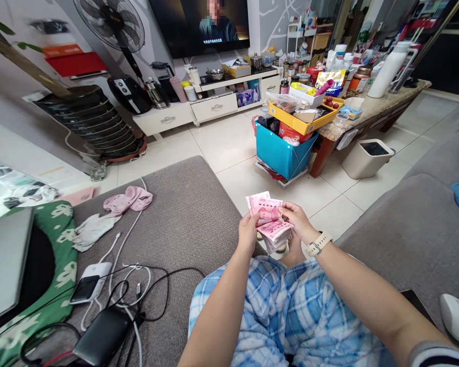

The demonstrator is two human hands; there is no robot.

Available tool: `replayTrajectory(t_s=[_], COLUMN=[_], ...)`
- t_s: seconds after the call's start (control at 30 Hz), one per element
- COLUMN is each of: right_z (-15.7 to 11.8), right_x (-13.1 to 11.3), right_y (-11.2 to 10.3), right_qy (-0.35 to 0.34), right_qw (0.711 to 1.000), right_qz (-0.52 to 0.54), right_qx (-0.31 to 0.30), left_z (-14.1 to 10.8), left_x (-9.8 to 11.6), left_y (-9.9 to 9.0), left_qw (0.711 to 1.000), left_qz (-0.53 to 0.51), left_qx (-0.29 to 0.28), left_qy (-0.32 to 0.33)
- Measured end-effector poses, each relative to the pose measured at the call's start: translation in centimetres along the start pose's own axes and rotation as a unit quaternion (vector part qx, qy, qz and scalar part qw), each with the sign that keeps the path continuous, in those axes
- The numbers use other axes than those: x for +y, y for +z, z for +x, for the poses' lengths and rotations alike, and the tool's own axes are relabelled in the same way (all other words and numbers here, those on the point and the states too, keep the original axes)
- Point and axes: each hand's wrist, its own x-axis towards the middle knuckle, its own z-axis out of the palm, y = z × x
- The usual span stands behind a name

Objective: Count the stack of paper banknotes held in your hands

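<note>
Several pink banknotes [270,213] are held between my two hands, above my lap. My left hand [248,233] pinches the notes at their left edge, thumb on top. My right hand [297,220] grips them on the right, with its thumb and fingers closed at the notes' edge. The upper notes are fanned apart, and a lower bunch of notes [277,232] folds down beneath them. A cream-strapped watch [319,243] sits on my right wrist. Blue and white checked cloth [283,311] covers my legs below.
On the grey sofa [183,219] to the left lie a black power bank [102,334], tangled cables, a pink cloth [128,200] and a laptop [7,260]. Ahead stand a blue bin [281,153], a cluttered table [367,112] and a beige trash can [367,160]. A white mouse [458,318] rests at right.
</note>
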Motion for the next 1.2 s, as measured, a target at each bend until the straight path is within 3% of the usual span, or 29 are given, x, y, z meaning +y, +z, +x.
replayTrajectory(t_s=[0.2, 0.5, 1.2], right_z=[-0.38, -0.53, -0.44], right_x=[-0.66, -0.95, -0.77], right_y=[0.34, 0.54, 0.46], right_qy=[0.004, 0.000, 0.005], right_qw=[1.000, 1.000, 1.000], right_qz=[0.006, 0.017, 0.025], right_qx=[-0.003, -0.010, -0.017], left_z=[0.00, 0.25, 0.03], left_x=[0.50, 0.35, 0.54], left_y=[0.04, -0.23, 0.04], left_qw=[0.997, 0.994, 0.996], left_qz=[0.047, 0.076, 0.057], left_qx=[0.023, 0.024, 0.010], left_qy=[0.053, 0.081, 0.061])
